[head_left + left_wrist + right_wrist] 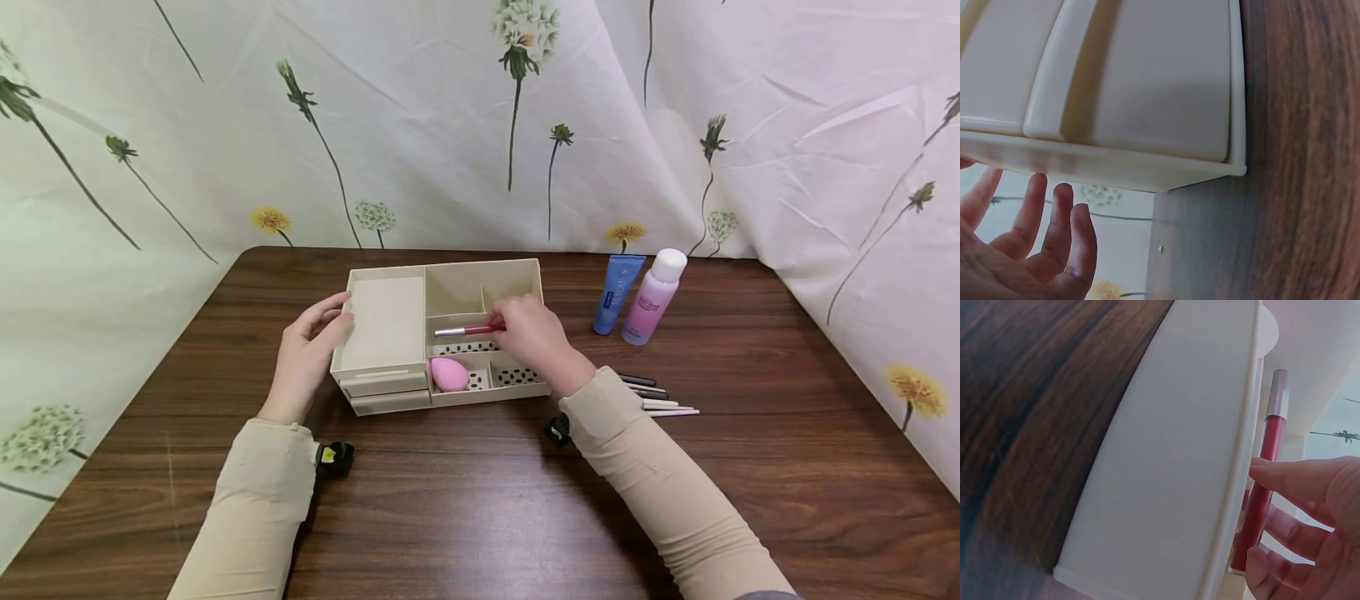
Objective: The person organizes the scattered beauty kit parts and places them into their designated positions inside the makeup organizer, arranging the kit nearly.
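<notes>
A cream desktop organizer [381, 325] with a flat top panel, front drawers and open compartments stands on the table. My left hand [309, 354] rests against its left side; in the left wrist view the hand's fingers [1060, 219] are loosely extended along the wall. With my right hand [532, 337] I pinch a dark red lip gloss tube [1264, 478] with a silver cap. The lip gloss [463, 331] lies sideways over the middle compartment, its cap pointing left. A pink makeup sponge [449, 375] sits in the front left compartment.
Right of the organizer stand a blue squeeze tube [618, 293] and a pink bottle with a white cap [652, 300]. Several slim brushes or pencils [663, 406] lie near my right forearm, partly hidden by it. A flower-printed cloth [450, 125] hangs behind the wooden table [450, 517].
</notes>
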The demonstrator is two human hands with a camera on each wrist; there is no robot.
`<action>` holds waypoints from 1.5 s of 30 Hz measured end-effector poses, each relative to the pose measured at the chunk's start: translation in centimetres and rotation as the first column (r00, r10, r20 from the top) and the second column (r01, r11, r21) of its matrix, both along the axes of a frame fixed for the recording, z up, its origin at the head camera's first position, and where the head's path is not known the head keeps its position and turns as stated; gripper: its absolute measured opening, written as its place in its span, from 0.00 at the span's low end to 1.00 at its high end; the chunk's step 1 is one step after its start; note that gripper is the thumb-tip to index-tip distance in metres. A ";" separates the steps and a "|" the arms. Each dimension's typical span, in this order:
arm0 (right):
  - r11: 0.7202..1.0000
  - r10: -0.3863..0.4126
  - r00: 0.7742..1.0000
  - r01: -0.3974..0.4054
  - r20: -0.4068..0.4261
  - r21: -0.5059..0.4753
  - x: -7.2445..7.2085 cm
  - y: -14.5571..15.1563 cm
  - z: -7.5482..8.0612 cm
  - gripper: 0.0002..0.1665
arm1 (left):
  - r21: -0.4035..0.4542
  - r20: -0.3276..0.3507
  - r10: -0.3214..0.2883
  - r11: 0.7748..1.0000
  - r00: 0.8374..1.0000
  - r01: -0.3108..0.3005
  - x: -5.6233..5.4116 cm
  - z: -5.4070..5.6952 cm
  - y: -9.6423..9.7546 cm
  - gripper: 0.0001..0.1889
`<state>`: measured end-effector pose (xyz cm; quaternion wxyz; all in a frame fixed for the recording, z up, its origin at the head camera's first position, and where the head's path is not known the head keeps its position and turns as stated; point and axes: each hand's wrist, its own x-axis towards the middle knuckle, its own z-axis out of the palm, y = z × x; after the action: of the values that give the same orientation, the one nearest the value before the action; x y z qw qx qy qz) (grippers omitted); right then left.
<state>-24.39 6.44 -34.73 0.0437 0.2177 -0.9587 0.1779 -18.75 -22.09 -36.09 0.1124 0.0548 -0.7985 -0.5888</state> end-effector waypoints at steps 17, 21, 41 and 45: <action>0.998 0.011 1.000 -0.009 0.026 -0.064 0.1 0.4 -0.2 0.13 | 0.004 0.003 0.011 1.000 1.000 -0.011 0.0 0.2 0.1 0.25; 0.994 0.023 0.998 -0.016 0.057 -0.111 0.4 0.6 0.2 0.12 | -0.001 0.010 0.010 1.000 1.000 -0.010 0.0 0.1 0.1 0.25; 0.908 0.051 0.982 0.030 0.180 -0.419 2.6 3.4 0.8 0.11 | -0.002 0.003 0.010 1.000 1.000 -0.010 0.1 0.2 0.2 0.25; 0.893 0.037 0.985 0.042 0.167 -0.448 2.9 4.0 0.9 0.12 | -0.004 0.003 0.013 1.000 1.000 -0.013 0.2 0.2 0.2 0.25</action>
<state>-21.53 10.44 -33.84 0.0105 0.1845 -0.8919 0.4127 -18.60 -21.87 -35.89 0.1153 0.0605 -0.7995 -0.5863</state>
